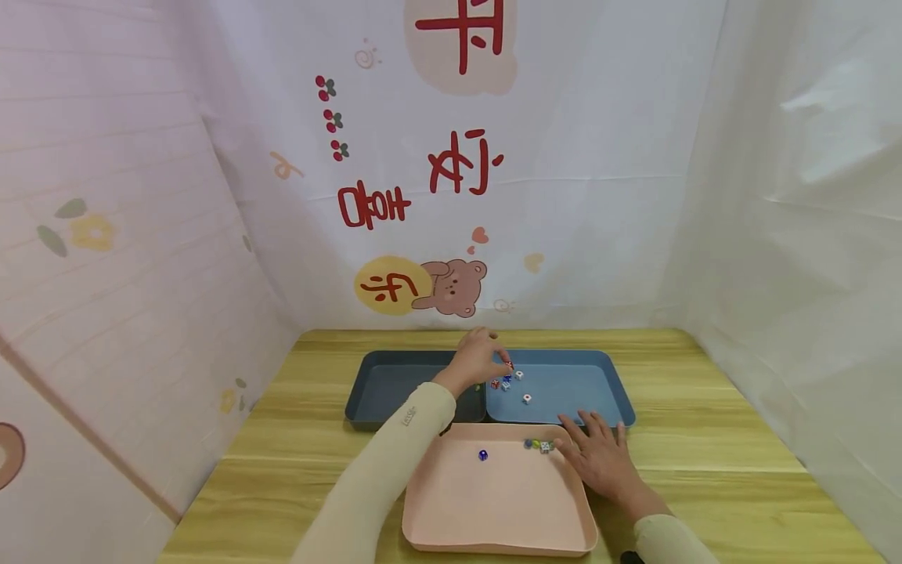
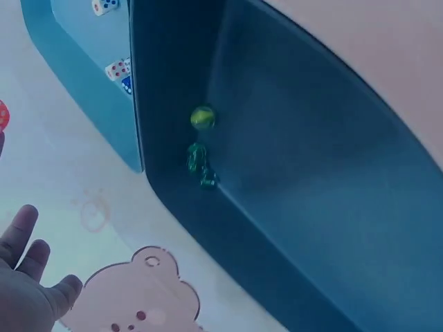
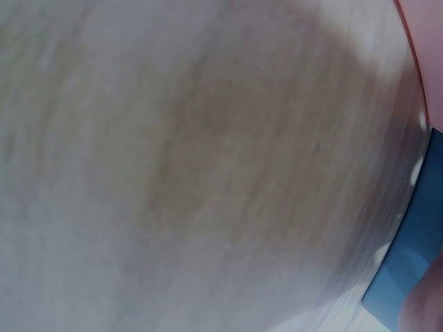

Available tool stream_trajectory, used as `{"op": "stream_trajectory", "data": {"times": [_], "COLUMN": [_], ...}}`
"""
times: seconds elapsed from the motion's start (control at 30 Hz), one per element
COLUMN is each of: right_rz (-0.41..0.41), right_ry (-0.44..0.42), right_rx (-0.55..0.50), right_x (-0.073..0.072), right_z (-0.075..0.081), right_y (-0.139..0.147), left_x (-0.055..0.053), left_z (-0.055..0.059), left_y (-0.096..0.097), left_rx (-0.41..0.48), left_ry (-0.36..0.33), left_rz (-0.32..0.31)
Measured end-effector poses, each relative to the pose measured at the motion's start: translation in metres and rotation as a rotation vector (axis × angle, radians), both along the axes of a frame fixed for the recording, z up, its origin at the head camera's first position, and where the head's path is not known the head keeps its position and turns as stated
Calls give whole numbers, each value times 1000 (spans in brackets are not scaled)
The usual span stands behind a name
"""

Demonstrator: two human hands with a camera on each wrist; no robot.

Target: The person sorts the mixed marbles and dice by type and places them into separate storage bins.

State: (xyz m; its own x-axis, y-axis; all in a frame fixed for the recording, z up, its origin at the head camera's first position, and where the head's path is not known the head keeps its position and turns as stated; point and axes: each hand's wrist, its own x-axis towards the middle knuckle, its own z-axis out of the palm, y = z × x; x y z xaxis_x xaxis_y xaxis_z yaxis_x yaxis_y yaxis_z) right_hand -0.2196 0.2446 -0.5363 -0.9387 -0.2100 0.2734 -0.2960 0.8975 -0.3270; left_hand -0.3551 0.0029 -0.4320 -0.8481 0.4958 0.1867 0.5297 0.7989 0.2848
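Observation:
My left hand point(image 1: 479, 360) pinches a red die point(image 1: 509, 366) between thumb and finger, over the left part of the light blue tray point(image 1: 578, 384). Its other fingers spread loosely in the left wrist view. Below it lie white dice point(image 1: 526, 399), another red die point(image 1: 496, 384) and a blue die point(image 1: 506, 378). My right hand point(image 1: 602, 462) rests with fingers spread at the far right corner of the pink tray point(image 1: 493, 517). Close to its thumb are a white die point(image 1: 545, 447), a yellow-green marble point(image 1: 536, 444) and a bluish marble point(image 1: 528, 443).
A dark blue tray point(image 1: 395, 392) stands left of the light blue one, holding a yellow-green marble point(image 2: 203, 117) and shiny green pieces point(image 2: 198, 159). One blue die point(image 1: 482, 454) lies in the pink tray. White printed cloth point(image 1: 599, 196) hangs behind the wooden table point(image 1: 268, 478).

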Motion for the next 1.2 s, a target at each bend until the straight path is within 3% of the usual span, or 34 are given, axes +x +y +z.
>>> {"op": "stream_trajectory", "data": {"times": [0.27, 0.5, 0.63, 0.9, 1.2], "right_rz": [11, 4, 3, -18, -23], "right_ry": [-14, -51, -33, -25, -52], "right_rx": [-17, 13, 10, 32, 48], "right_x": [-5, -3, -3, -1, 3], "right_z": [-2, 8, 7, 4, 4], "right_y": [-5, -13, -11, -4, 1], "left_x": [-10, -12, -12, -11, -5], "left_z": [-25, -38, -36, -28, -19], "left_y": [13, 15, 14, 1, -22], "left_rx": [-72, -68, -57, -69, 17], "left_ry": [37, 16, -1, 35, 2], "left_rz": [119, 160, 159, 140, 110]}}
